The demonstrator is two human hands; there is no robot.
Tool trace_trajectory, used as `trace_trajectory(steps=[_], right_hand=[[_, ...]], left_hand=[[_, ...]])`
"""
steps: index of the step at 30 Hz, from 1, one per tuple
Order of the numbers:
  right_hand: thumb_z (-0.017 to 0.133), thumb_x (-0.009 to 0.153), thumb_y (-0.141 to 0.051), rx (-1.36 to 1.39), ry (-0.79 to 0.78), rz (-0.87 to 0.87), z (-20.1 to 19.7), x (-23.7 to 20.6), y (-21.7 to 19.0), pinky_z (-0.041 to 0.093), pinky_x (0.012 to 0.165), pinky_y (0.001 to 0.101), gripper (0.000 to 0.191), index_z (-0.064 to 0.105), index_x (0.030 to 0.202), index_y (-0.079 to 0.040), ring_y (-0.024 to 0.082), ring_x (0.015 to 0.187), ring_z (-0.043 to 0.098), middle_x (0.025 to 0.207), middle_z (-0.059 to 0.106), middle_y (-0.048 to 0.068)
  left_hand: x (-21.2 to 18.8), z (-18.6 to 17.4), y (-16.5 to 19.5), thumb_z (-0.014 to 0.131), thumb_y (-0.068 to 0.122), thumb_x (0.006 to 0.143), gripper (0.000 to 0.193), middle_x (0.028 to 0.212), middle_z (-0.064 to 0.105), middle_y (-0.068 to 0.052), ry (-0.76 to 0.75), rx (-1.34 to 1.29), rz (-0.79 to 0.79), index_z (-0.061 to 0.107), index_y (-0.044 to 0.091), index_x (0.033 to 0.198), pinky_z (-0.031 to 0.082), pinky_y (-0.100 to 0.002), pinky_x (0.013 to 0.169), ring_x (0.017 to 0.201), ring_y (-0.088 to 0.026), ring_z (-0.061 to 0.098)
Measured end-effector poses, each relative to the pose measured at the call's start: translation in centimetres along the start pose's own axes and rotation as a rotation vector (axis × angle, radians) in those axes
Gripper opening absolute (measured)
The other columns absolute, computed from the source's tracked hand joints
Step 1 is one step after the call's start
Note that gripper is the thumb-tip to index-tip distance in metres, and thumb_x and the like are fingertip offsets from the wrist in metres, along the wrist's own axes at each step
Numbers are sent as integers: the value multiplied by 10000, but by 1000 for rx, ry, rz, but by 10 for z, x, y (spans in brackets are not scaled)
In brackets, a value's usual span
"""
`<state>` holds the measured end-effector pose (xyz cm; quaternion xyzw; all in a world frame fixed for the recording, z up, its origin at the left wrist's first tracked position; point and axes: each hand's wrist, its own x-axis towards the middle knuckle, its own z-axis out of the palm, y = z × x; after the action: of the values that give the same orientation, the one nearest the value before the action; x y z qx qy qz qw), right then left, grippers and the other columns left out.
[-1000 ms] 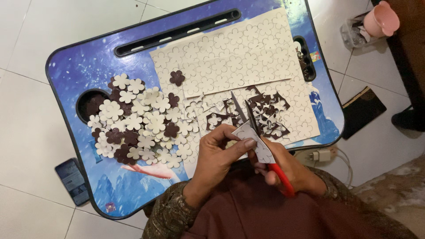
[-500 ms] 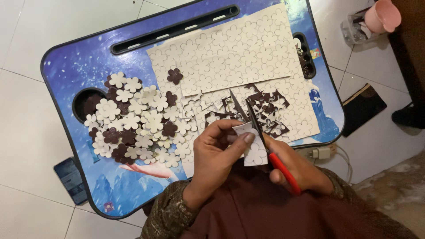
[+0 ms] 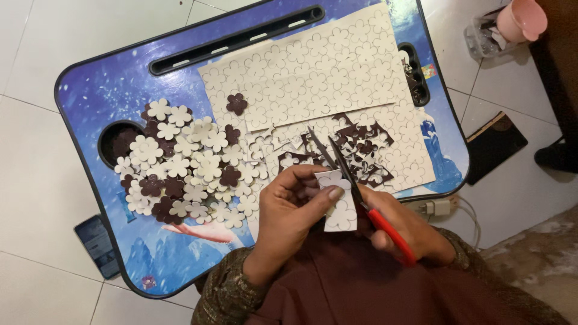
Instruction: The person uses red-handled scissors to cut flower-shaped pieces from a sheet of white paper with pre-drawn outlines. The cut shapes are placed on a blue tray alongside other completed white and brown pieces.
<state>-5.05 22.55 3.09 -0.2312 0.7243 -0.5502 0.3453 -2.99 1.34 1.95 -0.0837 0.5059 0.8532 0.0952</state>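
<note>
**Flower cutting well under way, a full sheet still uncut**

A small blue lap table [image 3: 90,102] stands on a white tiled floor [image 3: 36,36], seen from above, with a slot along its far edge and a round cup hole near its left edge. Toward the left edge lies a heap of cut flowers [image 3: 180,168], most cream side up, some showing a dark brown back. That heap is the finished part, and it is a large one.

Across the far right of the table lies a cream sheet [image 3: 313,72] printed with flower outlines; most of it looks whole, so much cutting seems left. One loose brown flower [image 3: 236,103] rests on its left part. Below it, near the right edge, lie dark offcuts [image 3: 361,150] and a ragged, partly cut sheet.

At the near edge, the left hand [image 3: 295,207] pinches a small strip [image 3: 338,207] of that sheet between thumb and fingers, holding it just above the table. The right hand [image 3: 409,232] is closed around the red handles of the scissors [image 3: 343,165], whose blades stand slightly apart at the strip's top edge. A phone [image 3: 96,244] lies on the floor by the near left corner.
</note>
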Motion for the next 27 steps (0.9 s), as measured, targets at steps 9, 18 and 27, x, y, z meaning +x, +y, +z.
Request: trace_trajectory(steps=[9,18,27], right_hand=[[430,709,-1006,142,-1,111,-4,-1,-7,448,535,276,1080,567,1122,-17,100,606,473,706,462,-29],[428,744,-970,99,-35,79,-5,1,6,403,434,260,928,544,965,-76,88,524,444,665,460,-57],[423,734,-990,90,-8,81,-5,-3,9,338,451,259,891,523,881,-118,77,532,413,649,427,-70]], left_hand=[[0,-8,10,751,-18,913,269,1012,764,-105,-7,-33,-15,674,-38,1170,615,-244,791,889,-114,723],[3,-18,10,755,-27,918,280,987,743,-82,48,66,18,685,-39,1188,590,-231,773,874,-98,684],[6,-21,11,744,-13,935,239,984,737,-66,66,63,28,688,-35,1166,585,-225,790,872,-83,681]])
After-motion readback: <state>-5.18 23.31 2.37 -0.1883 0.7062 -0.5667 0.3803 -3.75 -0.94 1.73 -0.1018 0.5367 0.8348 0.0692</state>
